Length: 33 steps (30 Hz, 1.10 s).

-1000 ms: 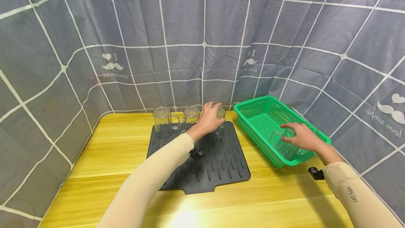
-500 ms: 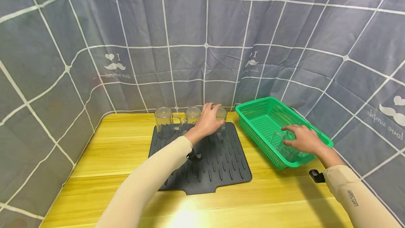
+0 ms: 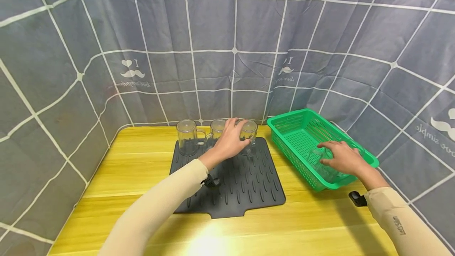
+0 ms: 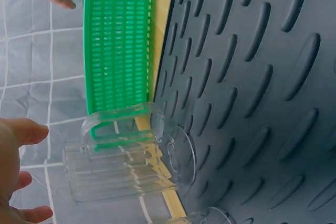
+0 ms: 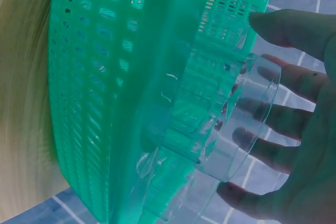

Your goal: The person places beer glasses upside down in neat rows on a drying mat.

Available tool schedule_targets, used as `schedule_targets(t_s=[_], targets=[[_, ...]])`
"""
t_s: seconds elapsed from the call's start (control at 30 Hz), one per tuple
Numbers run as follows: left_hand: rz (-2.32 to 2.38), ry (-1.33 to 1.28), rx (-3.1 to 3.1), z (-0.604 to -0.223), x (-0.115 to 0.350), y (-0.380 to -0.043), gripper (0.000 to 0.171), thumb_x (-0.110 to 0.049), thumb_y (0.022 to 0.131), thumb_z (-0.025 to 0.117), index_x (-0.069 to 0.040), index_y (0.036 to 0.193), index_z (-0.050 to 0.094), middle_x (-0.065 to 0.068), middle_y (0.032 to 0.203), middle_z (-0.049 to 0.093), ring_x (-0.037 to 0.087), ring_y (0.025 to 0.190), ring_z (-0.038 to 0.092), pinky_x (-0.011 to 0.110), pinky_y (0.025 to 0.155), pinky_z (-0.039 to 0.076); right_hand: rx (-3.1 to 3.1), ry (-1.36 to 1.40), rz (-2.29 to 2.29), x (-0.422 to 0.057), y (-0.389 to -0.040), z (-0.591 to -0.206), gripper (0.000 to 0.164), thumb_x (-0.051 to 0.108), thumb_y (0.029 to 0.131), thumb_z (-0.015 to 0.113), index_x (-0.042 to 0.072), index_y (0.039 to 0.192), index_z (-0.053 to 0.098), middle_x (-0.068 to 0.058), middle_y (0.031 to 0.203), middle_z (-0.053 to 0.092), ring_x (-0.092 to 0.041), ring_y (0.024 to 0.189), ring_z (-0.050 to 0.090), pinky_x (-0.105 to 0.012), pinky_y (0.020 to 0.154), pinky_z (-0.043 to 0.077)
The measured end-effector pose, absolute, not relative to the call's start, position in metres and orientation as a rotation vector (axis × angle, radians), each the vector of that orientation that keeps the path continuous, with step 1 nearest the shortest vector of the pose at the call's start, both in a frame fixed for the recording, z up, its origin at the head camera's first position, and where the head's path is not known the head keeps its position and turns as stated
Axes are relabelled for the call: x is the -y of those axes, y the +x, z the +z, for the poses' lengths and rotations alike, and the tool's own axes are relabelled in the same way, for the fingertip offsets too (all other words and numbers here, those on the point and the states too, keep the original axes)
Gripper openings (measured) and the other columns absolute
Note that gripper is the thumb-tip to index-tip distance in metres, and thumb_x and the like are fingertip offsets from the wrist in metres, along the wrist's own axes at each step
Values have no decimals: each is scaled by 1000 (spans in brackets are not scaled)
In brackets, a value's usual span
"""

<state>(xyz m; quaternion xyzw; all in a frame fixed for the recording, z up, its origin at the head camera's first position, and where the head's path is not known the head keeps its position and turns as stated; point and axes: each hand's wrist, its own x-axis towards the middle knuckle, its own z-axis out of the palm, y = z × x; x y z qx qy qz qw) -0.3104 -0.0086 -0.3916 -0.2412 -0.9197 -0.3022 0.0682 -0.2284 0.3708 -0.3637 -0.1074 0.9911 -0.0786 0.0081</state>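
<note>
My left hand (image 3: 229, 140) is beside a clear glass mug (image 3: 250, 130) at the right end of a row on the black drying mat (image 3: 231, 198). In the left wrist view, its spread fingers stand apart from that mug (image 4: 121, 171). A middle mug (image 3: 217, 126), partly behind the left hand, and a left mug (image 3: 187, 137) complete the row. My right hand (image 3: 342, 158) reaches over the green basket (image 3: 294, 159), where clear glassware lies. In the right wrist view, its fingers spread behind the end of one glass (image 5: 247, 124), with the thumb apart from it.
The mat lies on a yellow wood-grain table (image 3: 131, 169), with the basket to its right. A grey curtain (image 3: 209, 70) with white grid lines hangs behind the table and along both sides.
My left hand has drawn back slightly to the left, uncovering more of the rightmost mug. My right hand stays over the basket, almost still. The head view has shifted slightly.
</note>
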Motion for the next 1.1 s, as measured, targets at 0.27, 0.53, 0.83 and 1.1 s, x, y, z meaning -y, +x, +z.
schedule_targets(t_s=[0.27, 0.53, 0.83, 1.1], targets=[[-958, -792, 2745, -389, 14, -294, 66, -29, 95, 70, -17, 153, 43, 16, 159, 30, 33, 151, 22, 58, 110, 39, -3096, -310, -219, -369, -227, -364, 57, 32, 90, 74, 10, 140, 58, -28, 148, 46, -57, 130, 38, -82, 80, 35], [-944, -840, 2725, -394, 22, -278, 64, -29, 95, 70, -16, 152, 45, 15, 158, 32, 32, 150, 24, 57, 110, 40, -3097, -347, -210, -367, -225, -365, 57, 26, 91, 74, 5, 140, 56, -33, 147, 43, -60, 129, 37, -81, 83, 40], [-990, -866, 2764, -404, 38, -259, 62, -31, 95, 70, -20, 151, 46, 10, 158, 34, 31, 149, 29, 57, 107, 43, -3103, -432, -283, -373, -224, -368, 53, 14, 90, 73, -2, 138, 56, -36, 144, 46, -62, 129, 37, -74, 100, 36], [-964, -885, 2836, -413, 55, -242, 62, -33, 95, 70, -24, 151, 46, 8, 157, 37, 30, 146, 34, 57, 105, 44, -3103, -452, -338, -375, -222, -369, 52, 12, 89, 72, -4, 136, 57, -37, 141, 47, -62, 128, 38, -74, 101, 34]])
